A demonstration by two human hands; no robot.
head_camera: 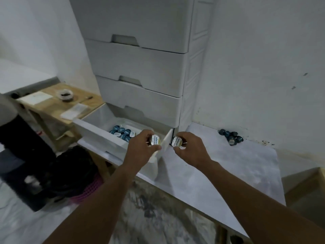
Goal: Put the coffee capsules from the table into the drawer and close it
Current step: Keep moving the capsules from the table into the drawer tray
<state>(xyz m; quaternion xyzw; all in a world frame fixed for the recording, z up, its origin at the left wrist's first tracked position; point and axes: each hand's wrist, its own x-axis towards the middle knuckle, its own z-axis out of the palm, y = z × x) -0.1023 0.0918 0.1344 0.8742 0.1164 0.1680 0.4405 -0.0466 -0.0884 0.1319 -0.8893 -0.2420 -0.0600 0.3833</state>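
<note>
Work stood somewhere near the middle, as I judged it. The drawer [98, 132], the lowest one of the cabinet [140, 67], was pulled out wide toward the front edge of the tabletop [228, 173]. A group of blue capsules [123, 133] lay inside it, so this part looked done.

The left hand [140, 150] was clamped on a left capsule [154, 140] with a pale printed lid, its thumb and fingers curled round it. It hovered over the right front corner of the drawer. The right hand [190, 148] pinched a right capsule [177, 142] of the same kind. This one was just beside the right wall of the drawer, above the tabletop and not yet over the inside. The two hands were near each other but apart.

Three things seemed to be left. First, both held capsules had to go down into the drawer. Second, a pile [231, 136] of dark blue capsules lay at the back edge of the tabletop, close to the wall and well apart from both hands. I could not count them surely, because the picture was soft there. They would need several more trips, I supposed. Last, the drawer had to be pushed shut, like the three drawers above it.
</note>
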